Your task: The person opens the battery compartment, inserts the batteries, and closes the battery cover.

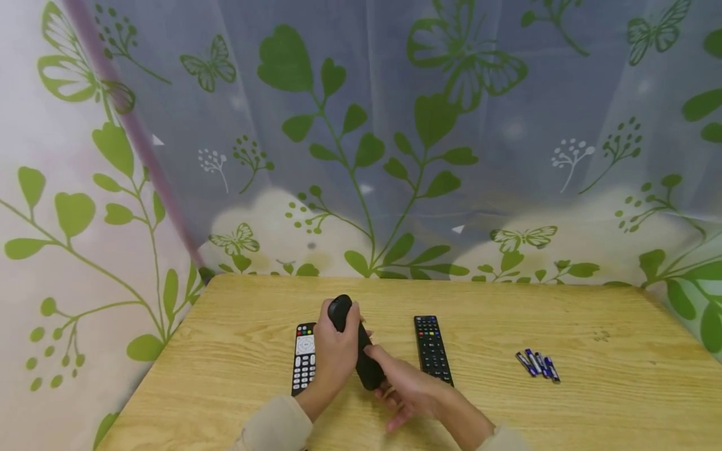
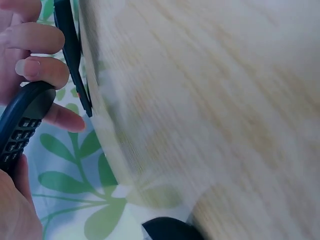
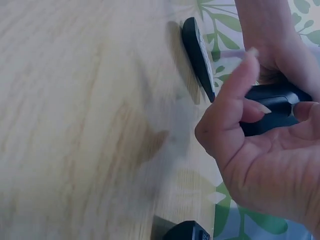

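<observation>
A black remote control (image 1: 370,371) is held above the table between both hands, its plain back toward the head camera. My left hand (image 1: 337,344) grips its upper part, thumb and fingers curled around it. In the left wrist view the remote's keys (image 2: 22,132) show between thumb and fingers. My right hand (image 1: 414,385) pinches the lower end, the thumb lying on the back and some fingers underneath. A seam crosses the dark casing (image 3: 270,117) by a right fingertip. Whether the back cover is loose, I cannot tell.
On the wooden table (image 1: 609,388), a remote with white keys (image 1: 304,363) lies left of the hands, partly hidden. Another black remote (image 1: 432,347) lies to their right. Farther right, several small batteries (image 1: 538,364) lie side by side. A leaf-patterned curtain (image 1: 507,188) hangs behind the table.
</observation>
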`<state>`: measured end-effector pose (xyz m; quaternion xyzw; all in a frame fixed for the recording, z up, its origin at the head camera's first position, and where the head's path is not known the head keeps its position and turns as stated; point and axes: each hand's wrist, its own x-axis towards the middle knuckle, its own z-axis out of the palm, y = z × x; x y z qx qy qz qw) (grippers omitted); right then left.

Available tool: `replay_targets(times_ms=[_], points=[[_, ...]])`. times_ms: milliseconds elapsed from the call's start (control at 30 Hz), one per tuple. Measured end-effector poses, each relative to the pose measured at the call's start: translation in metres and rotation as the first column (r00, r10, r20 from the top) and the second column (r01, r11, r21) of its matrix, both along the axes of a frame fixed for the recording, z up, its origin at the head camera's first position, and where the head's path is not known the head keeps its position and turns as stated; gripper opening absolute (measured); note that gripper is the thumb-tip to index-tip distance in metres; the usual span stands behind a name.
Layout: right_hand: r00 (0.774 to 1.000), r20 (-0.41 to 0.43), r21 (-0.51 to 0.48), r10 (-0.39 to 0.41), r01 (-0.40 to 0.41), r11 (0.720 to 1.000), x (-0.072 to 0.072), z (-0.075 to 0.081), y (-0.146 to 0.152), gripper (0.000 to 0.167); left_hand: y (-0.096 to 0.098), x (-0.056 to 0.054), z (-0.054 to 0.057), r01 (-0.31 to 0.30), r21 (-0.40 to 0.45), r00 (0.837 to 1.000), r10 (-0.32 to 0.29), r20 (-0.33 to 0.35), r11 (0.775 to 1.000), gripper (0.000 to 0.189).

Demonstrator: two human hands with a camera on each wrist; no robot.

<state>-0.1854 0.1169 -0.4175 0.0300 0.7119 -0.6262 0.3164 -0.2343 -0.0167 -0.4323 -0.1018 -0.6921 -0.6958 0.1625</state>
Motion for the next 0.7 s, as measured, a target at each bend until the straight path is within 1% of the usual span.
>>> replay_targets(times_ms=[133, 200, 333, 400, 500, 700], points=[[1.0, -0.009, 0.001, 0.006, -0.006, 1.0, 0.001, 0.0, -0.003, 0.06, 0.0, 0.003, 0.003, 0.008, -0.051, 1.0, -0.01, -0.024, 0.999, 0.023], [1.0, -0.013, -0.006, 0.023, -0.023, 1.0, 0.001, 0.001, -0.005, 0.056, -0.001, 0.004, 0.004, 0.003, -0.1, 0.999, -0.008, -0.052, 0.995, 0.024], [0.998, 0.0, -0.018, 0.063, -0.063, 0.998, -0.001, 0.001, -0.006, 0.055, 0.0, 0.008, 0.003, -0.037, -0.213, 0.993, 0.012, -0.116, 0.976, 0.02], [0.997, 0.014, -0.024, 0.081, -0.081, 0.996, -0.001, -0.001, -0.005, 0.056, 0.001, 0.009, 0.001, -0.06, -0.252, 0.99, 0.026, -0.138, 0.966, 0.019], [0.994, 0.034, -0.035, 0.105, -0.104, 0.994, -0.001, -0.001, -0.002, 0.054, 0.002, 0.011, 0.0, -0.082, -0.271, 0.987, 0.041, -0.153, 0.959, 0.018], [0.99, 0.073, -0.051, 0.118, -0.114, 0.992, -0.004, 0.004, 0.002, 0.054, 0.005, 0.009, 0.002, -0.091, -0.265, 0.985, 0.047, -0.166, 0.96, 0.017]])
